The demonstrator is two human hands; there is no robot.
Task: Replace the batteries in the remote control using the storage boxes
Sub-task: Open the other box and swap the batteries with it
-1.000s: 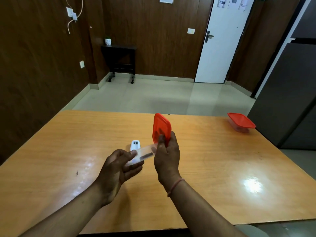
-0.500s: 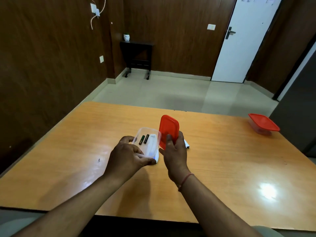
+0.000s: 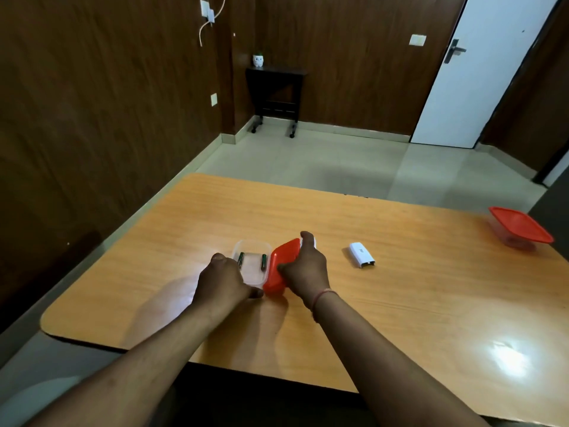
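Observation:
A clear plastic storage box (image 3: 251, 245) stands on the wooden table (image 3: 400, 303) with two dark batteries (image 3: 263, 261) lying inside. My left hand (image 3: 221, 282) grips the box's near edge. My right hand (image 3: 306, 266) holds the box's red lid (image 3: 281, 268), tilted against the box's right side. A small part of the white remote control (image 3: 314, 241) shows just past my right hand. The remote's white battery cover (image 3: 361, 259) lies on the table to the right.
A second clear storage box with a red lid (image 3: 520, 228) stands at the table's far right edge. The table's near edge runs below my forearms. Beyond the table lie tiled floor, a dark side table and a white door.
Both hands have come down: the open box now stands on the table and the red lid leans beside it. The view has swung left, and the battery cover is now in plain sight.

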